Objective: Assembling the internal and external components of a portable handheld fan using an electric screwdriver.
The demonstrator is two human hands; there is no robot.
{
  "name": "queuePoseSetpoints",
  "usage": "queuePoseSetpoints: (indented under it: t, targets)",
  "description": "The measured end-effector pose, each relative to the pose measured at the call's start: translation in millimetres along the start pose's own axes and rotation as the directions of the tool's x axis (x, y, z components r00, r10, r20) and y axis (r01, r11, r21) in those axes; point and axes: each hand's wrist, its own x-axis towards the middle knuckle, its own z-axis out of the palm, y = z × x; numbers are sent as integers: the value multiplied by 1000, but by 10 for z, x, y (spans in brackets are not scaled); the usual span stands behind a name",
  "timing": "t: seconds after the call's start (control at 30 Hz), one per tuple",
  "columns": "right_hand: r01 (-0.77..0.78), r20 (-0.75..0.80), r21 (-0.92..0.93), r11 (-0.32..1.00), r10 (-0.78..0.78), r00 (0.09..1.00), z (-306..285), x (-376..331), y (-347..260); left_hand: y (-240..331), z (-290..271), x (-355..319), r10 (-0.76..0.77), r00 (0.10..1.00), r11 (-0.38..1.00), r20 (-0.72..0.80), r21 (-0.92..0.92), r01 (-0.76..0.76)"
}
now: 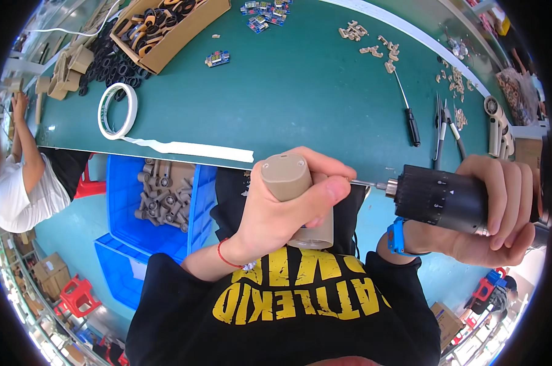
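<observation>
My left hand [260,219] is wrapped round a beige plastic device housing [285,174], held in front of my chest. Its rounded end faces up and has small holes; a wider lower part shows below my fingers. In my right hand [501,213] lies a black electric screwdriver [440,196], level and pointing left. The thin metal bit [368,183] ends at my left thumb and forefinger tips, beside the housing. Whether a screw sits on the bit is too small to tell.
Masking tape [118,111] has a strip stretched along the table edge. A cardboard box [172,36] of rings, circuit boards [217,58], a hand screwdriver [413,125] and pliers [454,131] lie on the green table. A blue bin [202,210] holds beige parts. Another person [28,189] works at left.
</observation>
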Motion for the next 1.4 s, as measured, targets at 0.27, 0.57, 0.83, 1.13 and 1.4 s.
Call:
queuePoseSetpoints:
  t: [0.27, 0.57, 0.83, 1.13, 1.4]
  targets:
    - [43, -23, 94, 995, -41, 999, -88, -56, -69, 44, -11, -6, -5, 1000, 984, 6, 178, 4]
    - [77, -73, 171, 982, -65, 995, -108, -43, -122, 95, -3, 11, 71, 989, 951, 129, 290, -106]
    - [16, 73, 197, 980, -31, 997, -173, -132, -370, 53, -145, 4, 317, 882, 547, 348, 693, -470]
    - [-447, 261, -145, 883, 470, 843, -202, 72, -415, 94, -110, -17, 240, 851, 274, 466, 809, -520]
    - [-456, 290, -134, 880, 475, 831, -287, 111, -314, 105, -65, -45, 174, 855, 300, 489, 800, -519]
